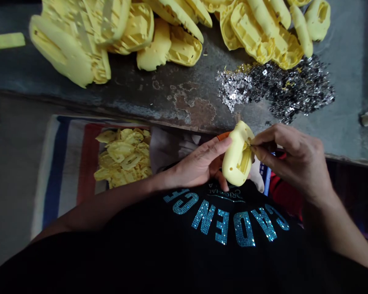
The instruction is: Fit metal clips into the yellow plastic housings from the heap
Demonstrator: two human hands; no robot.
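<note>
My left hand [199, 163] is wrapped round a yellow plastic shell [237, 157], held just in front of my chest below the table edge. My right hand [291, 157] pinches its fingertips together at the shell's open right side; whatever sits between them is too small to make out. An orange object peeks out behind the shell, mostly hidden. A heap of small shiny metal parts [279, 87] lies on the worn metal table [171, 94] just beyond my hands.
Many more yellow plastic shells [116, 32] are piled along the table's far side. A striped sack [70, 163] on the floor at my left holds a pile of yellow shells [122, 157]. A small pale lump [367, 118] lies at the table's right.
</note>
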